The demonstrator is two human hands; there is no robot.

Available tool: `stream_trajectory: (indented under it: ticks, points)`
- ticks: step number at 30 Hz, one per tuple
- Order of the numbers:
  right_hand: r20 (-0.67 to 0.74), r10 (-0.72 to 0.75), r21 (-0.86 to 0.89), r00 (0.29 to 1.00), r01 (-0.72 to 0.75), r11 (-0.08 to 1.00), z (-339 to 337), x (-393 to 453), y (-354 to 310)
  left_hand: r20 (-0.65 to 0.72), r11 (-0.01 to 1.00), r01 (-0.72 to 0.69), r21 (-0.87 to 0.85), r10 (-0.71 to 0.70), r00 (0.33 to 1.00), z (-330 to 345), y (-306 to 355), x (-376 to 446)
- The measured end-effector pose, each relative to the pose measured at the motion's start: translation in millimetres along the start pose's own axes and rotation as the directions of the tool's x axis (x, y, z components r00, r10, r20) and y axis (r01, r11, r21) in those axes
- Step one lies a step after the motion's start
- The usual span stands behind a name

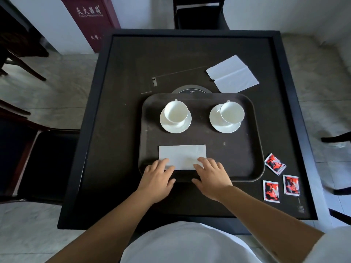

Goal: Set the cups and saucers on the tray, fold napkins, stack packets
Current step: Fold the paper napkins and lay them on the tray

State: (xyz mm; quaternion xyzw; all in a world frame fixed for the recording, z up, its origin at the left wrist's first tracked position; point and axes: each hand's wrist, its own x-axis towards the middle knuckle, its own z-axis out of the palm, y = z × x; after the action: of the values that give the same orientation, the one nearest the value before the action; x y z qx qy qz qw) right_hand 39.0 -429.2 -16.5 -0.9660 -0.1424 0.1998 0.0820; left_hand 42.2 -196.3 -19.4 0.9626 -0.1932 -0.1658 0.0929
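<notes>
A dark brown tray (252,141) lies on the black table. On it stand two white cups on saucers, one at the left (175,115) and one at the right (228,116). A folded white napkin (182,155) rests on the tray's near part. My left hand (158,177) and my right hand (210,176) lie flat with fingers spread, fingertips pressing the napkin's near edge. An unfolded white napkin (232,74) lies on the table beyond the tray at the right. Three red packets (275,164) (271,191) (291,185) lie loose right of the tray.
The black table (117,130) has a raised rim. A round dark disc (191,90) shows behind the tray. Dark chairs stand at the far side (199,14) and at the left (43,160). A red cabinet (93,21) stands by the wall.
</notes>
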Motion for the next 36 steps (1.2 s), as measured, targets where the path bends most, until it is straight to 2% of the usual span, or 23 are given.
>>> stream_trajectory:
  ticks: [3, 12, 19, 26, 31, 36]
  points:
    - [0.101, -0.005, 0.024, 0.995, 0.002, 1.000, 1, -6, -1, 0.079, 0.999, 0.026, 0.041, -0.030, 0.996, -2, -1, -6]
    - [0.171, -0.023, -0.081, 0.985, 0.038, 0.996, -5, -14, -6, 0.300, 1.000, 0.026, 0.006, -0.027, 0.954, -12, -2, -18]
    - [0.113, 0.131, 0.019, 0.985, -0.134, 0.991, -7, -22, -24, 0.188, 0.998, 0.042, 0.039, -0.049, 0.981, -30, -6, -23]
    - [0.012, 0.291, 0.039, 0.957, -0.291, 0.956, -27, -29, -44, 0.107, 0.995, 0.036, 0.094, -0.046, 0.993, -48, -12, -17]
    - [-0.030, 0.357, 0.092, 0.934, -0.353, 0.931, -33, -33, -49, 0.084, 0.997, 0.019, 0.076, -0.025, 0.996, -57, -14, -14]
    - [-0.060, 0.363, 0.109, 0.930, -0.355, 0.928, -40, -41, -38, 0.047, 0.998, -0.018, 0.061, 0.015, 0.999, -69, -3, -9]
